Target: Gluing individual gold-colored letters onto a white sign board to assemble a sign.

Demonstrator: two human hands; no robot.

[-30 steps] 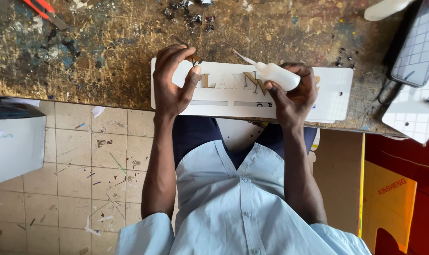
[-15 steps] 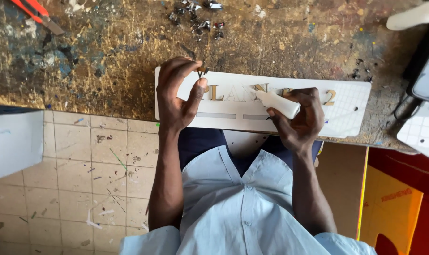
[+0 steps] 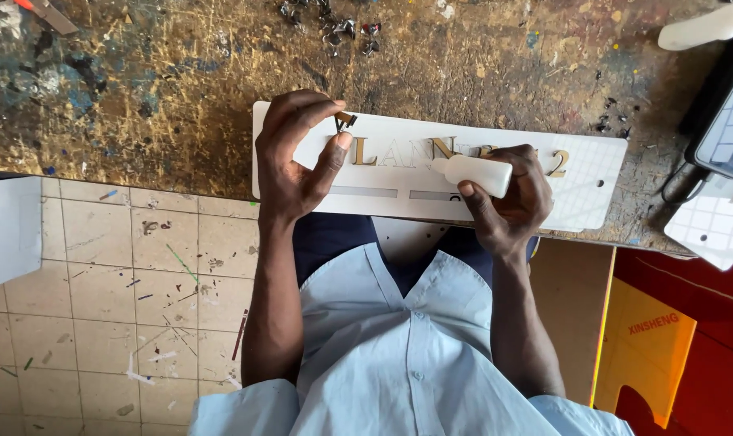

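Your left hand pinches a small gold letter piece between thumb and fingertips, right at the left end of the white sign plate on the paint-spattered bench. Your right hand has its grip wrapped tight around a white glue bottle, nozzle lying over the gold letters already on the plate.

sign board: white, gold letters | glue bottle: white | workbench: brown, paint-speckled | shirt: pale blue | floor tiles: beige
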